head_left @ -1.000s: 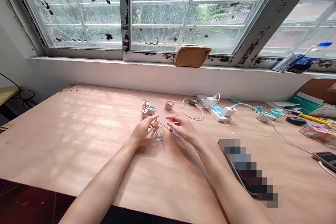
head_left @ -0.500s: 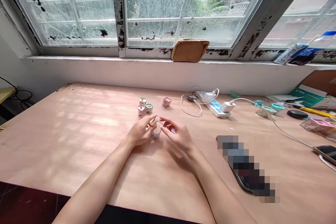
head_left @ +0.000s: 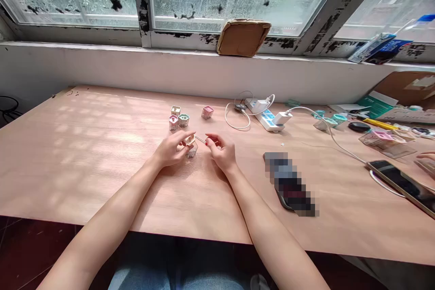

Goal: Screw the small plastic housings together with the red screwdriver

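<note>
My left hand [head_left: 174, 148] grips a small clear faceted box [head_left: 191, 151] with a cream top [head_left: 190, 140], its fingers around the upper part. The box appears to be on the table and slightly tilted. Between the thumb and fingers of my right hand [head_left: 222, 150] is a thin pale stick [head_left: 200, 139], with a spot of red near the fingertips. The stick's far end points at the cream top; I cannot tell whether they touch. Just beyond stand similar little boxes: a cream one [head_left: 176, 110], a pink one [head_left: 173, 122], a green one [head_left: 184, 120] and another pink one [head_left: 207, 112].
A white power strip [head_left: 267, 118] with chargers and cables lies at the back. To the right are a phone [head_left: 287, 204] with a blurred screen, another phone [head_left: 401, 181], teal-topped containers [head_left: 326, 122] and a pink-topped box [head_left: 384, 138]. Another person's hand [head_left: 426, 155] shows at the right edge.
The view has tilted downward, showing more of the lap. My right hand has turned slightly and drawn back from the box, so the stick in its fingers shows more clearly.
</note>
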`<state>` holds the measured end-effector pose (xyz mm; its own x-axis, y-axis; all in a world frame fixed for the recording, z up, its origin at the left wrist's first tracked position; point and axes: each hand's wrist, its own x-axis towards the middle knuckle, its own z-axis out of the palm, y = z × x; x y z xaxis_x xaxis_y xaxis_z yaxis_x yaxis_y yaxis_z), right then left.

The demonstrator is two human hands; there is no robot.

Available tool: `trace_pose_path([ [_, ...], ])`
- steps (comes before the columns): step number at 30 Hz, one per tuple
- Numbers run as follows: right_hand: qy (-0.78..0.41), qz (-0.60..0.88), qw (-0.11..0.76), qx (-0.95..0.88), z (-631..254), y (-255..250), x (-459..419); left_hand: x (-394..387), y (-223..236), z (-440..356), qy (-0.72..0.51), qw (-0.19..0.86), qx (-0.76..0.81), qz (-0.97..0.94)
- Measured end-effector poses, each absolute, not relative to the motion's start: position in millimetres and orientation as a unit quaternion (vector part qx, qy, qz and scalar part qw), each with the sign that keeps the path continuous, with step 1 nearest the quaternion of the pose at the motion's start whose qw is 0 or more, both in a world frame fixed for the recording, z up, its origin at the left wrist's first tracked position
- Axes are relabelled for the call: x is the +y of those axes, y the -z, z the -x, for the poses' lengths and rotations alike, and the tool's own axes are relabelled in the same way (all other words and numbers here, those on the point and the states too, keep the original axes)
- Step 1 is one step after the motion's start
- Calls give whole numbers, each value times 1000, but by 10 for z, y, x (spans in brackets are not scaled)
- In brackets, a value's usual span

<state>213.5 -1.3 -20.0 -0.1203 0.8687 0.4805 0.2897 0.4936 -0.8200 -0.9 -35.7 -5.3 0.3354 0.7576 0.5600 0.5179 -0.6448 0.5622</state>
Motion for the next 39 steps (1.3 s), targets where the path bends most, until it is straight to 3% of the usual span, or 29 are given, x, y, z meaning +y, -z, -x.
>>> trace_pose_path([
  [14, -349, 329, 409, -776, -2080, 126, -146, -347, 30, 74, -379, 203, 396, -811],
  [31, -291, 411, 515, -694, -2138, 241, -58, -385, -16, 89, -352, 237, 472, -773],
  [39, -224, 479, 536, -658, -2204, 253, 14, -289, 72, 199, -406, 240, 536, -700],
])
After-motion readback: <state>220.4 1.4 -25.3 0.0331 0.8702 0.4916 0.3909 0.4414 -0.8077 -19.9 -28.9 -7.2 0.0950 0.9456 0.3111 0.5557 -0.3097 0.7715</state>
